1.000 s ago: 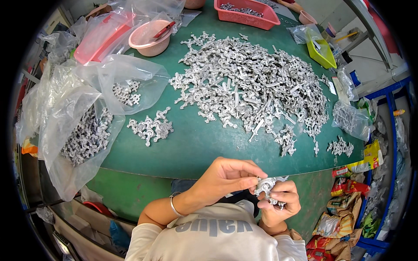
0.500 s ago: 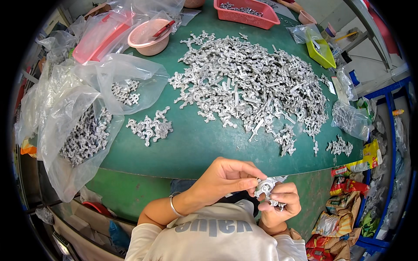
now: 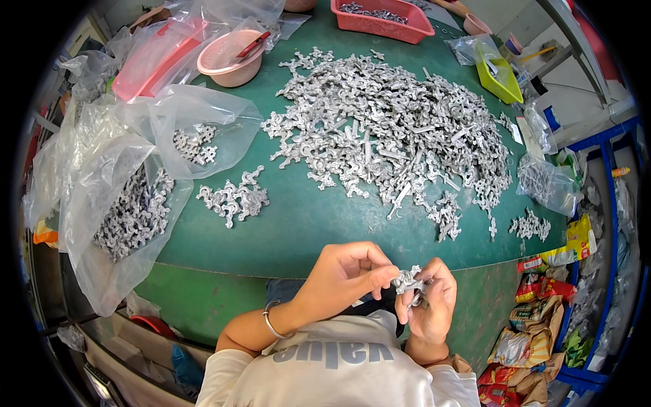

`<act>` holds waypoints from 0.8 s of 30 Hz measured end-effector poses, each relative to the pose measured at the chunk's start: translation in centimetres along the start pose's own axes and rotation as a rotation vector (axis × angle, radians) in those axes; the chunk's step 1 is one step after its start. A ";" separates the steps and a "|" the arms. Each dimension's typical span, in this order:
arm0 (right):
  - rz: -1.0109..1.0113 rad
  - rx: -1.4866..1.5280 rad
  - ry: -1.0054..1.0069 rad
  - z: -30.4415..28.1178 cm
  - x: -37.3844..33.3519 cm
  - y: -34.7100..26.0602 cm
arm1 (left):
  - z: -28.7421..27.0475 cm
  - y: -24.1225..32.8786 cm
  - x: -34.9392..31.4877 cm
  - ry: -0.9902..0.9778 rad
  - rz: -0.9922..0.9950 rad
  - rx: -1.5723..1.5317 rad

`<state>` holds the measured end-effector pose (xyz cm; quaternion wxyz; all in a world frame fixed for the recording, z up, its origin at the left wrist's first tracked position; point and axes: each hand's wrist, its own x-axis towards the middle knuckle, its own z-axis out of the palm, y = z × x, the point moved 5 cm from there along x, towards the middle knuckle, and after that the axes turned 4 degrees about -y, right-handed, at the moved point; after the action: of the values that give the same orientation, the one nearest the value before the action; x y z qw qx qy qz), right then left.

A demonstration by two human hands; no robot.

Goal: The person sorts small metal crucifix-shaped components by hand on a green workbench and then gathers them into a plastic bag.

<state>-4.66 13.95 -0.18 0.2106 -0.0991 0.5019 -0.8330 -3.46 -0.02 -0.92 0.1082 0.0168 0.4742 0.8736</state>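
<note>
A small silver-grey cast metal part [image 3: 409, 279] with curved, lobed arms is held up in front of my chest, just off the table's near edge. My right hand [image 3: 434, 305] has its fingers and thumb closed round it and hides its lower portion. From the other side, my left hand [image 3: 347, 275] pinches the part's left end between thumb and forefinger. Beyond my hands, a big heap of similar metal parts [image 3: 400, 122] covers the middle of the green table [image 3: 305, 227]. Smaller clusters lie apart from it: one to the left [image 3: 234, 198], another near the right edge [image 3: 529, 225].
Clear plastic bags [image 3: 102, 197] with metal parts sit at the left. Farther back are a pink bowl [image 3: 230, 74] with a red-handled tool, a red tray [image 3: 383, 30] and a yellow-green tray [image 3: 498, 81]. Blue shelving [image 3: 610, 271] and packaged bags [image 3: 512, 346] stand right.
The metal part has turned in my fingers, its round face no longer toward me. My right hand has tilted more upright, and my left fingers have shifted slightly left.
</note>
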 end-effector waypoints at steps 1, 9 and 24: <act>0.022 0.028 -0.003 0.0 0.0 0.1 | 0.0 -0.1 0.0 0.004 -0.016 0.000; 0.096 0.187 -0.012 -0.3 0.1 0.8 | 0.1 0.2 0.1 -0.007 -0.108 -0.081; -0.001 0.091 -0.029 -0.2 0.1 0.7 | 0.0 -0.3 0.1 -0.005 -0.080 -0.130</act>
<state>-4.64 13.82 -0.93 0.2215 -0.1018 0.4603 -0.8536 -3.48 0.17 -1.13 0.1450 -0.0072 0.4167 0.8974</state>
